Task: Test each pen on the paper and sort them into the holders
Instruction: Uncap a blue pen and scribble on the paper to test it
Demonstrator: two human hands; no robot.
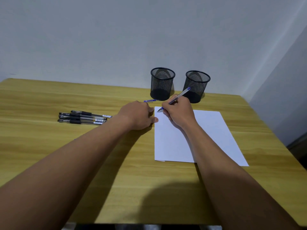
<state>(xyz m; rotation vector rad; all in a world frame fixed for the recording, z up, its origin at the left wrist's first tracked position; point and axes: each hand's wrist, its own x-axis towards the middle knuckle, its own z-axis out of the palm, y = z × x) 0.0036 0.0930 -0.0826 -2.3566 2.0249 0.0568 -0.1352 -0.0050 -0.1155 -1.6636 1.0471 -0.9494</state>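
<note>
Right hand [178,113]: grip clamped on blue pen [180,95], tip at top-left corner of paper [216,130]; contact w/ sheet hard to tell. Left hand [137,115] rests on table [49,146], thumb at paper's edge, fingers curled under & hidden. Blue cap [149,100] pokes out beyond them; can't tell if grip holds it. Three black pens [83,117] lie together further left. Left holder [162,83] & right holder [197,85] at back, the right partly behind pen.
</note>
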